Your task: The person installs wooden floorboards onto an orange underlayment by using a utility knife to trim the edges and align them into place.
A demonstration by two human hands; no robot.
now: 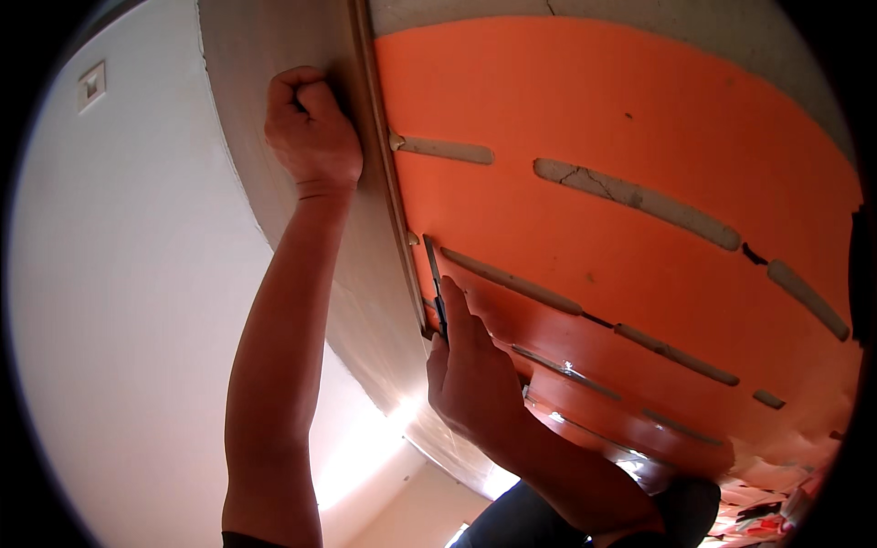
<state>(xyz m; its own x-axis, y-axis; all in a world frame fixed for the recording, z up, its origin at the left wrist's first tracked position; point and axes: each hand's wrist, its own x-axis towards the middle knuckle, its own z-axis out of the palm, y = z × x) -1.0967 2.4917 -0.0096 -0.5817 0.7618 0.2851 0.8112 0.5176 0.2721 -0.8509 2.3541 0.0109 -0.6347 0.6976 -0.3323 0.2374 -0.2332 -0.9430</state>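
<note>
A wide grey-brown wooden board (260,128) lies along the foot of the white wall. My left hand (315,137) is closed in a fist and rests on it near the board's inner edge, with nothing visible in the fingers. In my right hand (473,379) is a utility knife (439,306), with a black handle and a slim blade. The blade reaches along the board's edge, over the orange underlay sheet (493,82). Whether its tip touches the board, I cannot tell. Small beige dabs (396,142) sit against the edge.
Long slots (635,199) in the underlay show a grey, cracked base. Bare grey floor (475,9) borders the sheet at the far side. A white wall plate (92,87) is on the wall (110,256). Small red clutter (767,525) lies at the lower right.
</note>
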